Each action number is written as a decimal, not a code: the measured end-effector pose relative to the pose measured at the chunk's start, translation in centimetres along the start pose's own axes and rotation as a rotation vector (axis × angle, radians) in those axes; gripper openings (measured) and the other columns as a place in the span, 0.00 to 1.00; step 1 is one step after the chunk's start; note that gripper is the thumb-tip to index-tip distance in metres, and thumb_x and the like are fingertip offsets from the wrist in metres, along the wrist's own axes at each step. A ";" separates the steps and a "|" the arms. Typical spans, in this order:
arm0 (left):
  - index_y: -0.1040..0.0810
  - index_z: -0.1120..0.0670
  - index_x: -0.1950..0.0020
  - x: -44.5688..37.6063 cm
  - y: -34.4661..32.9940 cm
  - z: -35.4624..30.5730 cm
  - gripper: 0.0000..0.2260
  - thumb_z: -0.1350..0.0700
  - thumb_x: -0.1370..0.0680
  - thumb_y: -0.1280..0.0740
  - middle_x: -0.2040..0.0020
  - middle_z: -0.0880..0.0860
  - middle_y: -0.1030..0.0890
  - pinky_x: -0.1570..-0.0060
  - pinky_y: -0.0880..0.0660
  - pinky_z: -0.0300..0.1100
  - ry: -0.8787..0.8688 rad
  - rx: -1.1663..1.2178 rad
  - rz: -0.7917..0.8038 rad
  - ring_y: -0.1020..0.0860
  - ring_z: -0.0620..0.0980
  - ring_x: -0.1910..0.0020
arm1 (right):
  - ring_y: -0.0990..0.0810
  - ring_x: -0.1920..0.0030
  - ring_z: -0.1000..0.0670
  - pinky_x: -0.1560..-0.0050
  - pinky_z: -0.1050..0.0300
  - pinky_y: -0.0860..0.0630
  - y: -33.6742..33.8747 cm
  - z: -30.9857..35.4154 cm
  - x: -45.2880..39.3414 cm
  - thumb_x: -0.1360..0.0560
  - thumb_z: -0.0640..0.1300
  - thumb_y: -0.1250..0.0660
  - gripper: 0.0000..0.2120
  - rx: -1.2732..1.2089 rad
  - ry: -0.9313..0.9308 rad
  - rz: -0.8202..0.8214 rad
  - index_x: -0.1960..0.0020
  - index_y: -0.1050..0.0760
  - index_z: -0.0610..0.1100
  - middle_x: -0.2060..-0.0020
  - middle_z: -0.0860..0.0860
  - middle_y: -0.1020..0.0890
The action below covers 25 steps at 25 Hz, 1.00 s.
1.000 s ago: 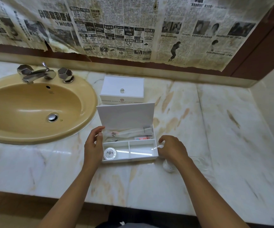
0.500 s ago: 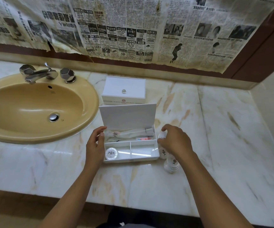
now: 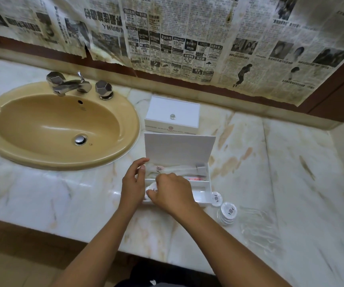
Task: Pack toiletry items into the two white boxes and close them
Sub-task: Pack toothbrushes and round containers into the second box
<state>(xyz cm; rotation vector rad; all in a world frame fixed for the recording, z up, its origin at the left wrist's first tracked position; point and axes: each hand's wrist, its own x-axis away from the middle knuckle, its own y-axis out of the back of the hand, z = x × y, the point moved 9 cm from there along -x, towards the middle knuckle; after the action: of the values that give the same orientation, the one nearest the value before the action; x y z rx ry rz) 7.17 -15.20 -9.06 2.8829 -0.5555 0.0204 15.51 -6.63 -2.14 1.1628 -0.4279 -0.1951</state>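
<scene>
The right hand [image 3: 172,192] reaches across the front of the open white box [image 3: 205,198], knuckles up and fingers curled down, pinching a small round white container [image 3: 153,188] at the box's front-left compartment. The container sits tilted between the fingertips, its printed lid partly showing, and whether it touches the compartment floor cannot be told because the hand covers it.

The left hand [image 3: 134,183] lies just beside it, against the box's left wall. Its fingers are gently bent and loosely spread, the index fingertip up at the base of the raised lid [image 3: 179,149], the thumb close to the round container. It steadies the box rather than gripping anything.

Past both hands, in the rear compartment, a wrapped toothbrush [image 3: 179,168] lies lengthwise, with a small tube [image 3: 194,179] in front of it, partly hidden by the right knuckles.

To the right of the right hand, 2 more round containers [image 3: 216,198] [image 3: 228,212] rest on the marble counter [image 3: 291,183], the nearer 1 touching the box's front-right corner, the other just beyond it. Clear plastic wrapping [image 3: 258,226] lies further right.

Beyond the raised lid sits the closed white box [image 3: 173,117], with a small round knob on its top. Well to the left of the left hand is the tan sink [image 3: 22,154].
</scene>
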 end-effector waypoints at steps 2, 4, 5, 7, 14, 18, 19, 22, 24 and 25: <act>0.22 0.45 0.43 0.0 0.0 0.0 0.13 0.60 0.17 0.42 0.44 0.42 0.20 0.49 0.31 0.26 0.000 0.003 0.003 0.24 0.38 0.45 | 0.20 0.51 0.42 0.59 0.56 0.36 -0.7 0.3 -0.3 0.25 0.52 0.36 0.13 0.004 0.011 0.004 0.51 0.23 0.42 0.54 0.44 0.18; 0.22 0.44 0.44 0.0 0.1 0.0 0.13 0.60 0.17 0.42 0.44 0.41 0.20 0.48 0.31 0.26 0.003 0.010 0.002 0.24 0.37 0.45 | 0.21 0.51 0.42 0.59 0.57 0.36 -1.1 0.4 -0.3 0.25 0.52 0.36 0.13 -0.016 0.020 0.010 0.52 0.23 0.43 0.53 0.44 0.18; 0.22 0.44 0.44 0.0 0.1 0.0 0.13 0.60 0.17 0.42 0.44 0.41 0.20 0.48 0.31 0.25 0.004 0.012 0.003 0.24 0.36 0.45 | 0.21 0.50 0.42 0.59 0.57 0.37 -1.2 0.3 -0.3 0.25 0.53 0.36 0.13 -0.021 0.023 0.013 0.52 0.24 0.43 0.53 0.45 0.18; 0.21 0.46 0.43 0.0 0.1 0.0 0.13 0.61 0.17 0.42 0.44 0.42 0.20 0.49 0.32 0.25 0.006 0.017 0.004 0.24 0.35 0.45 | 0.21 0.50 0.43 0.59 0.57 0.37 -1.1 -0.1 -0.3 0.26 0.55 0.36 0.14 -0.010 0.023 0.015 0.52 0.24 0.44 0.53 0.45 0.18; 0.21 0.47 0.42 0.1 0.0 0.1 0.13 0.61 0.17 0.42 0.43 0.42 0.21 0.51 0.32 0.24 0.008 0.005 0.011 0.24 0.37 0.47 | 0.21 0.50 0.42 0.59 0.57 0.35 -1.9 0.3 -0.3 0.25 0.50 0.37 0.11 -0.061 0.002 0.072 0.51 0.23 0.43 0.52 0.44 0.19; 0.21 0.45 0.43 0.0 0.0 -0.2 0.14 0.61 0.17 0.42 0.44 0.41 0.21 0.51 0.32 0.25 -0.006 0.002 0.015 0.24 0.35 0.48 | 0.21 0.49 0.43 0.57 0.55 0.32 -1.0 -1.0 -0.1 0.25 0.53 0.36 0.12 -0.099 -0.029 0.064 0.51 0.23 0.45 0.53 0.46 0.18; 0.21 0.46 0.43 0.0 0.0 -0.2 0.14 0.61 0.17 0.42 0.44 0.41 0.20 0.51 0.31 0.25 -0.008 0.001 0.013 0.24 0.36 0.49 | 0.21 0.48 0.44 0.55 0.55 0.31 -0.2 -1.7 0.0 0.25 0.54 0.36 0.12 -0.111 -0.045 0.039 0.49 0.23 0.46 0.51 0.47 0.18; 0.21 0.47 0.43 0.1 0.1 -0.2 0.14 0.62 0.17 0.42 0.46 0.42 0.20 0.54 0.30 0.26 -0.007 0.001 0.003 0.24 0.37 0.53 | 0.22 0.46 0.46 0.49 0.55 0.28 2.9 -4.7 0.3 0.25 0.56 0.36 0.14 -0.165 -0.110 -0.072 0.45 0.24 0.49 0.48 0.50 0.19; 0.21 0.47 0.43 0.1 0.0 -0.2 0.13 0.62 0.17 0.42 0.47 0.41 0.21 0.55 0.31 0.26 -0.008 -0.004 -0.002 0.25 0.37 0.55 | 0.22 0.46 0.47 0.49 0.55 0.27 4.7 -7.3 0.5 0.25 0.55 0.36 0.14 -0.185 -0.168 -0.145 0.44 0.24 0.50 0.48 0.51 0.19; 0.21 0.47 0.43 0.1 0.0 -0.2 0.13 0.62 0.17 0.42 0.47 0.42 0.21 0.55 0.31 0.26 -0.007 -0.009 -0.004 0.26 0.36 0.55 | 0.22 0.48 0.46 0.51 0.56 0.27 5.3 -8.8 0.7 0.24 0.54 0.36 0.13 -0.191 -0.207 -0.175 0.44 0.24 0.50 0.48 0.51 0.20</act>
<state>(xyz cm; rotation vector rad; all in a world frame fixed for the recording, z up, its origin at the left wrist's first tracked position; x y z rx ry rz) 7.29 -15.19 -8.85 2.8765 -0.5500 0.0068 19.51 2.66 -0.03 0.9946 -0.4784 -0.5013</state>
